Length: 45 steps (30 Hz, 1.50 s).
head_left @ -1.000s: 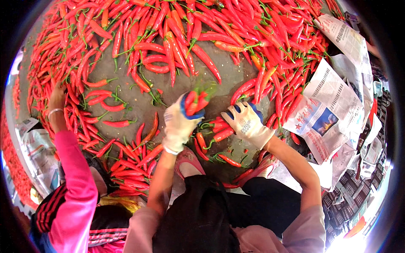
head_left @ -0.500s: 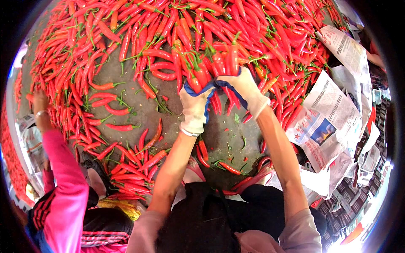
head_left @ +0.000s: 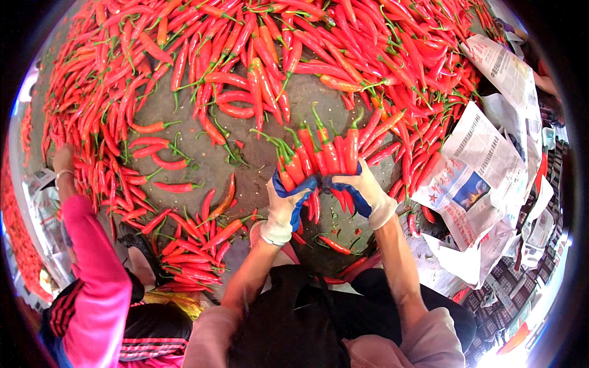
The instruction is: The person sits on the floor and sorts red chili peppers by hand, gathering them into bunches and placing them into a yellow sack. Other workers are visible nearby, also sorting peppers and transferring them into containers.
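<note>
- Standing upright between two gloved hands, a bunch of long red chilli peppers with green stems (head_left: 316, 153) is held stems-up, above a bare patch of grey ground in the middle of the view.
- The left hand (head_left: 285, 205), in a white knitted glove with a blue palm, is closed around the left side of the bunch, fingers curled over the lower ends of the peppers.
- The right hand (head_left: 362, 190), in the same kind of white and blue glove, is closed around the right side of the bunch; the two hands touch each other at the base of the peppers.
- Both bare forearms rise from the lower edge, out of pale pink sleeves, over a dark lap.
- A bare patch of grey ground (head_left: 245, 165) lies just under and to the left of the hands, with a few single peppers and loose green stems on it.
- A wide spread of loose red chilli peppers (head_left: 245, 55) rings that patch, thickest along the top and the right.
- Sheets of printed newspaper (head_left: 485, 165) lie at the right, touching the edge of the spread.
- At the left, another person's arm in a bright pink sleeve (head_left: 92, 257) reaches up, its bare hand (head_left: 63, 161) with a bracelet resting among the peppers at the left edge.
</note>
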Each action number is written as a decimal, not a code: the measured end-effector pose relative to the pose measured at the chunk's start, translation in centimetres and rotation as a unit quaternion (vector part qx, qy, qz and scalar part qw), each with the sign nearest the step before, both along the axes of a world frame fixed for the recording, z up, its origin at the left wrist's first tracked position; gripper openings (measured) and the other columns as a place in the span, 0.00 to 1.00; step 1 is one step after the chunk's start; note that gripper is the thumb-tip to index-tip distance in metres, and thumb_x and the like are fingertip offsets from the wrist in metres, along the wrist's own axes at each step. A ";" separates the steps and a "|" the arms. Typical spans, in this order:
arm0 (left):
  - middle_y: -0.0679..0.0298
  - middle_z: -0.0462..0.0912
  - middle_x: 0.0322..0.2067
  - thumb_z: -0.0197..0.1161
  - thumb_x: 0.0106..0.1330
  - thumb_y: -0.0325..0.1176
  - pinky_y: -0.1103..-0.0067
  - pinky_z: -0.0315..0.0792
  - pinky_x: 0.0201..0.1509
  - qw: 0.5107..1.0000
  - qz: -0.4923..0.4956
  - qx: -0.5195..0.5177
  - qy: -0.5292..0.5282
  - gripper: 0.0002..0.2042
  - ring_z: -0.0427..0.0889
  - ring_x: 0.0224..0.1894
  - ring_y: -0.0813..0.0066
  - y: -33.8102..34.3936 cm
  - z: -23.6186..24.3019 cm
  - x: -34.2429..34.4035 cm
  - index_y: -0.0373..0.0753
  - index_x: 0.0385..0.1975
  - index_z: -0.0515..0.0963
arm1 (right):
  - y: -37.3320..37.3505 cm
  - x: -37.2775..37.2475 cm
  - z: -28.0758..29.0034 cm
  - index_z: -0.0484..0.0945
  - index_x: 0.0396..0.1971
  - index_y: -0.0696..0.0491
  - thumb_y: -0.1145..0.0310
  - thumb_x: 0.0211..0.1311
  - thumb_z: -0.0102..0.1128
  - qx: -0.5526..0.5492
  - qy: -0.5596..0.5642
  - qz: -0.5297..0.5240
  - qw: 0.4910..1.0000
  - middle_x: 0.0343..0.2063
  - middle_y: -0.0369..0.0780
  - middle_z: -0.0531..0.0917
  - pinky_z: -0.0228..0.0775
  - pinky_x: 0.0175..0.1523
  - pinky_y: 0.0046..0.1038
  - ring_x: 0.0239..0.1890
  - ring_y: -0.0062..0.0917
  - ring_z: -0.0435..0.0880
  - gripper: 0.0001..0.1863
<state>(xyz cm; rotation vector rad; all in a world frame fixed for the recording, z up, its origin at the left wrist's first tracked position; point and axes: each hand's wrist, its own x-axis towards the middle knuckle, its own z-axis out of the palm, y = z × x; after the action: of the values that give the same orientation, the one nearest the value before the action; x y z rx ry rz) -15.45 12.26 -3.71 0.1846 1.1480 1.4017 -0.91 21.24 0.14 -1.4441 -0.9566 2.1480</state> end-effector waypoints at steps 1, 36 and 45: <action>0.63 0.80 0.39 0.63 0.51 0.18 0.78 0.75 0.45 1.000 -0.018 -0.010 -0.015 0.19 0.80 0.38 0.76 0.4 0.3 0.4 0.33 0.45 0.73 | -0.3 0.2 0.7 0.76 0.36 0.60 0.77 0.45 0.65 -0.016 0.005 -0.039 0.999 0.29 0.33 0.80 0.70 0.37 0.21 0.31 0.16 0.76 0.15; 0.67 0.80 0.38 0.68 0.51 0.24 0.82 0.73 0.41 0.956 -0.271 0.064 0.092 0.23 0.74 0.37 0.86 7.0 2.3 4.6 0.34 0.49 0.73 | -3.9 5.8 1.1 0.79 0.37 0.58 0.75 0.46 0.62 0.032 -0.040 -0.288 0.956 0.32 0.35 0.82 0.69 0.40 0.20 0.33 0.18 0.78 0.15; 0.65 0.80 0.40 0.69 0.50 0.26 0.80 0.73 0.46 0.897 -0.404 0.094 0.152 0.22 0.76 0.40 0.83 15.4 -0.7 5.8 0.33 0.47 0.73 | 1.2 6.9 -1.2 0.77 0.39 0.60 0.75 0.50 0.58 0.117 -0.079 -0.319 0.937 0.36 0.38 0.81 0.70 0.46 0.24 0.37 0.23 0.80 0.14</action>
<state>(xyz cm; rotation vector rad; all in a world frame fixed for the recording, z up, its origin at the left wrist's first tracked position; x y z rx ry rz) -9.63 27.69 -4.45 0.9376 0.9976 0.7361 5.96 22.40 -1.10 -1.5494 -0.6398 1.4190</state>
